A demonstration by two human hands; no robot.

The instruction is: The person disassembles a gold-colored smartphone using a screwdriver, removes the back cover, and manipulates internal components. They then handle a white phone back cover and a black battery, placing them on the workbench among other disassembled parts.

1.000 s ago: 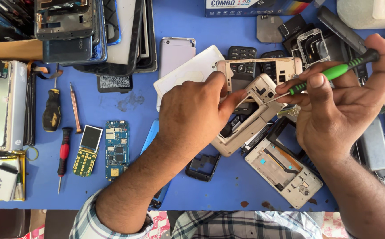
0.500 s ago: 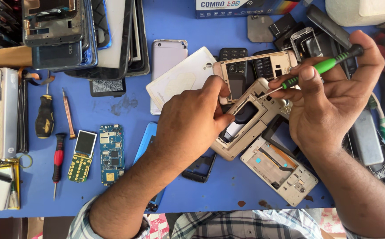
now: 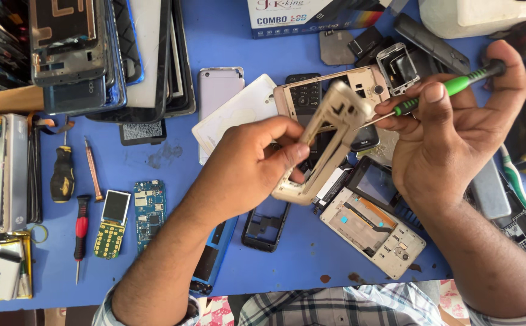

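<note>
My left hand (image 3: pixel 248 166) grips a beige phone frame (image 3: pixel 326 145), tilted up on its edge above the blue table. My right hand (image 3: pixel 456 136) holds a green-handled screwdriver (image 3: pixel 447 89), and the thin metal tip touches the upper end of the frame. Under the frame lie a beige keypad phone shell (image 3: pixel 329 90) and a dark phone body. A gold phone back with exposed parts (image 3: pixel 371 232) rests just below my right wrist.
Stacked phone frames and screens (image 3: pixel 93 54) fill the back left. Screwdrivers (image 3: pixel 63 175), a small green circuit board (image 3: pixel 149 211), a keypad board (image 3: pixel 110 223) lie at left. A white back cover (image 3: pixel 238 115), a black frame (image 3: pixel 266 226), a printed box (image 3: pixel 317 15) are near.
My left hand has lifted the beige frame off the table and turned it up on edge. My right hand with the screwdriver has followed and risen slightly.
</note>
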